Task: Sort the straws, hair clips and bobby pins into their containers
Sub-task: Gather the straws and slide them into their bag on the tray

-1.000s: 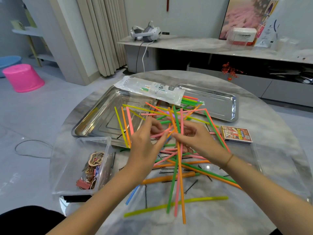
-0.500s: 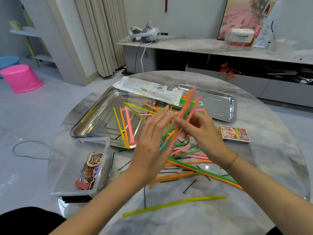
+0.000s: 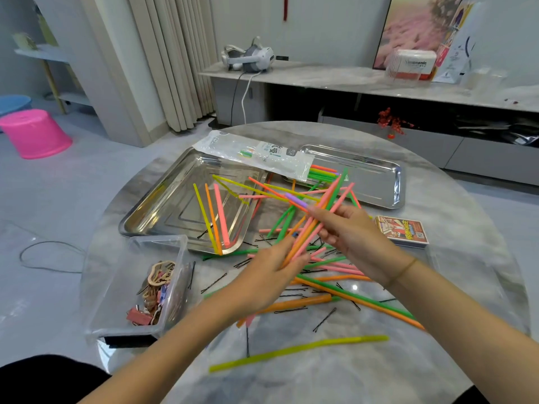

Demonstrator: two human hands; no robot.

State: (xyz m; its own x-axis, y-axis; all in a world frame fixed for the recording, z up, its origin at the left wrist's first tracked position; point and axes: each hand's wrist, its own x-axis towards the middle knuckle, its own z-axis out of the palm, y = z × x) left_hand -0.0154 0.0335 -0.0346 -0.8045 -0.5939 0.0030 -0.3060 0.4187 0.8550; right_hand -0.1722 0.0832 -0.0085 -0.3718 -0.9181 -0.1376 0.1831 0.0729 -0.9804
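Midway over a round, glossy marble-look desk (image 3: 291,383), two bare hands share one bundle of straws (image 3: 331,199), thin matte plastic tubes in pink, orange and green. The right hand (image 3: 355,240) pinches the bundle near its middle, fingers curled round it. The left hand (image 3: 271,275) wraps the lower end, fingers closed over the tubes, though blur softens the detail. The bundle's long axis runs diagonally, with the low end toward the near left and the tips fanning up toward the far right. It is held above the loose straws (image 3: 303,302) criss-crossed on the desk's centre. Black wire bobby pins (image 3: 324,319) lie flat among them. A long yellow-green straw (image 3: 297,352) lies alone by the near edge. At the left edge a clear plastic box (image 3: 116,281) holds pink and tan hair clips (image 3: 157,287). Behind it a large polished steel tray (image 3: 175,205) carries three straws. A smaller steel tray (image 3: 376,182) sits toward the far right, and a crinkled transparent straw bag (image 3: 256,153) bridges both. A printed card box (image 3: 402,230) rests just beside the right hand.
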